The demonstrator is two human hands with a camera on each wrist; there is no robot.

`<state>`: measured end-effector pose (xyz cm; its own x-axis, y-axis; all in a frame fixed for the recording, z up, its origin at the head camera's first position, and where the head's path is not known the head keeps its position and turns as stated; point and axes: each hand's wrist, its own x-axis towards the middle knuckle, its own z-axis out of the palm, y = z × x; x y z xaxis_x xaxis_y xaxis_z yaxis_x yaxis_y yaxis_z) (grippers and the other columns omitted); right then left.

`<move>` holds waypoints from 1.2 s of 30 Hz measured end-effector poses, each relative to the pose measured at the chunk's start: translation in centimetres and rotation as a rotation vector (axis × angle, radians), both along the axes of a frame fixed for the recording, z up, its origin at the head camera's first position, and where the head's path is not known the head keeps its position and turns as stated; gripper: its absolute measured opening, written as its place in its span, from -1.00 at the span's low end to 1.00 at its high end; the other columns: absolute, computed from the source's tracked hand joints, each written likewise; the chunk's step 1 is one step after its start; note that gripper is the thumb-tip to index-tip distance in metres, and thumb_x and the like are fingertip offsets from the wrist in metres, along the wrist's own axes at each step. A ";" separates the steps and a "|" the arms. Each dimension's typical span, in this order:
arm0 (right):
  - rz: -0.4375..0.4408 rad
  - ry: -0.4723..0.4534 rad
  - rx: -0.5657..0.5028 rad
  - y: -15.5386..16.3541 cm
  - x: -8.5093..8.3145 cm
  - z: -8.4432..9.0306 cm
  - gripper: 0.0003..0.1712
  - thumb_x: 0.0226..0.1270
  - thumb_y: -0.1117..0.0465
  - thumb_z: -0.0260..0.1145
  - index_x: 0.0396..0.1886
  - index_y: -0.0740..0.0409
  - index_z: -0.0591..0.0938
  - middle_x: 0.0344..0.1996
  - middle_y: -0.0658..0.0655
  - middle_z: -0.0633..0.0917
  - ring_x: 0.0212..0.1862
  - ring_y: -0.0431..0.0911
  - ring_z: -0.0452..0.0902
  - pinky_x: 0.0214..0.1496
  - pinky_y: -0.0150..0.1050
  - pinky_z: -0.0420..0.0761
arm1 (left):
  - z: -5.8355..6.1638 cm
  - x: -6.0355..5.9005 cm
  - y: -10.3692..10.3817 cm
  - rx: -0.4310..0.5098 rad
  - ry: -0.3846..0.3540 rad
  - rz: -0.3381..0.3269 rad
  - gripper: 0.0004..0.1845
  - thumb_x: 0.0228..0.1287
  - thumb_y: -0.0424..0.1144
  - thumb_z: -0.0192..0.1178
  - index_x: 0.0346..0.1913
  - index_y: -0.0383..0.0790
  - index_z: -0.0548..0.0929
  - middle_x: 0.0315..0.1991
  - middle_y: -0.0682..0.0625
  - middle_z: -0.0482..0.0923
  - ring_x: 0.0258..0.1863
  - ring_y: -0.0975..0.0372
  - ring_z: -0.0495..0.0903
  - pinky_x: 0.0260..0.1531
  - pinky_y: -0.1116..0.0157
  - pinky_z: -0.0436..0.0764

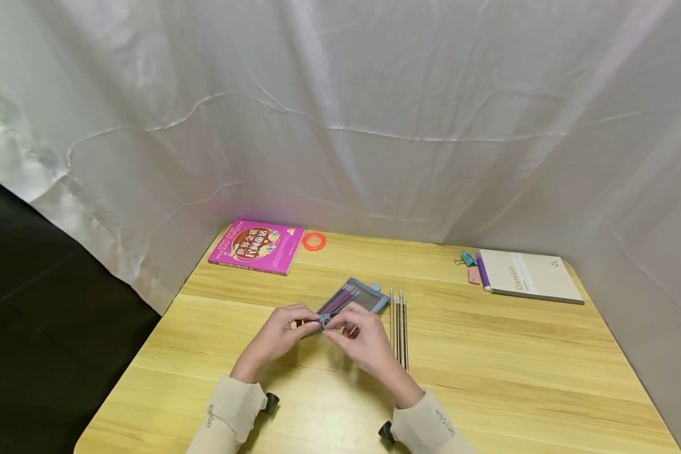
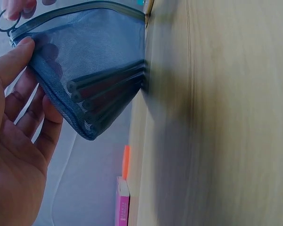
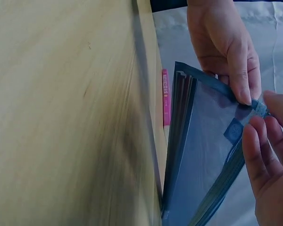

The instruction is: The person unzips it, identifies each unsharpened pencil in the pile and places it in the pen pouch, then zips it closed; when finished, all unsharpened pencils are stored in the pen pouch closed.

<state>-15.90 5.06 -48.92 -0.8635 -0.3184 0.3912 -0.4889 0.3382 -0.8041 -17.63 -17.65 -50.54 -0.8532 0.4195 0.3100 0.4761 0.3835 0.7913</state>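
Grey-blue mesh zip pouch sits mid-table on the light wooden table, holding several dark pencils. Left hand pinches the pouch's near end. Right hand pinches the zipper's ring pull. At 3 o'clock of the pouch: loose pencils. At 11 o'clock: pink book.

The left hand holds the near edge of a blue mesh pouch, thumb along its zip side and fingers curled under it. Dark pencils show through the mesh, ends toward the hand. At the top left, fingertips pinch the zip ring; the pouch's far end rests against the table, with a pink book below.
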 end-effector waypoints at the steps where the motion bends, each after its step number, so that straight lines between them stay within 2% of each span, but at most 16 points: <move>1: -0.008 -0.017 -0.002 0.0 0.0 0.0 -0.89 0.23 0.24 0.57 -0.30 -0.01 0.78 -0.33 -0.08 0.68 -0.42 -0.30 0.56 -0.38 -0.38 0.71 | 0.0 0.0 0.0 0.001 0.004 0.001 -0.88 0.43 -0.20 0.32 -0.10 0.01 0.82 -0.18 0.15 0.74 -0.20 0.33 0.63 -0.14 0.32 0.69; 5: -0.010 -0.104 -0.062 0.2 0.1 0.1 -0.96 0.35 0.15 0.50 -0.27 -0.02 0.78 -0.37 -0.05 0.70 -0.48 -0.24 0.62 -0.42 -0.35 0.73 | 0.0 0.0 0.0 0.003 0.011 0.010 -0.88 0.42 -0.19 0.33 -0.10 0.03 0.83 -0.19 0.16 0.73 -0.25 0.33 0.60 -0.23 0.32 0.67; 11: -0.015 -0.212 -0.164 0.3 0.0 0.3 -0.90 0.44 0.15 0.43 -0.28 0.05 0.75 -0.48 0.12 0.73 -0.56 -0.05 0.67 -0.50 -0.26 0.73 | 0.1 0.0 -0.1 -0.005 -0.006 0.014 -0.89 0.40 -0.19 0.34 -0.11 0.02 0.83 -0.19 0.15 0.73 -0.26 0.32 0.59 -0.24 0.30 0.67; 17: -0.023 -0.279 -0.248 0.2 -0.1 0.5 -0.81 0.47 0.17 0.39 -0.28 0.23 0.73 -0.41 0.30 0.74 -0.58 -0.13 0.64 -0.51 -0.27 0.74 | 0.2 0.0 -0.3 -0.018 0.009 0.013 -0.90 0.39 -0.22 0.36 -0.13 0.03 0.83 -0.22 0.17 0.74 -0.30 0.34 0.62 -0.28 0.29 0.70; 21: -0.053 -0.271 -0.235 0.3 -0.3 0.4 -0.81 0.48 0.21 0.38 -0.32 0.23 0.73 -0.44 0.30 0.74 -0.60 -0.09 0.64 -0.53 -0.25 0.73 | 0.4 0.0 -0.2 -0.037 0.034 0.023 -0.90 0.39 -0.23 0.36 -0.13 0.01 0.83 -0.22 0.16 0.76 -0.31 0.37 0.64 -0.28 0.30 0.73; 28: -0.080 -0.300 -0.159 0.2 -0.5 0.1 -0.85 0.46 0.34 0.36 -0.33 0.34 0.71 -0.43 0.43 0.71 -0.55 0.23 0.66 -0.52 -0.12 0.75 | 0.4 0.3 -0.2 -0.090 0.076 0.049 -0.90 0.35 -0.26 0.39 -0.13 -0.05 0.84 -0.19 0.07 0.80 -0.36 0.40 0.62 -0.34 0.40 0.73; 32: -0.092 -0.315 -0.139 0.3 -0.6 -0.1 -0.85 0.45 0.34 0.37 -0.35 0.34 0.71 -0.45 0.43 0.70 -0.57 0.19 0.65 -0.51 -0.03 0.75 | 0.4 0.4 -0.2 -0.096 0.090 0.055 -0.90 0.34 -0.28 0.39 -0.14 -0.05 0.84 -0.19 0.07 0.80 -0.37 0.40 0.61 -0.38 0.41 0.71; 36: -0.088 -0.301 -0.127 0.5 -0.7 -0.3 -0.85 0.44 0.26 0.40 -0.35 0.23 0.73 -0.47 0.33 0.72 -0.57 0.16 0.67 -0.55 -0.13 0.73 | 0.3 0.5 -0.3 -0.098 0.108 0.057 -0.89 0.33 -0.30 0.40 -0.15 -0.06 0.85 -0.20 0.07 0.80 -0.38 0.41 0.59 -0.41 0.42 0.69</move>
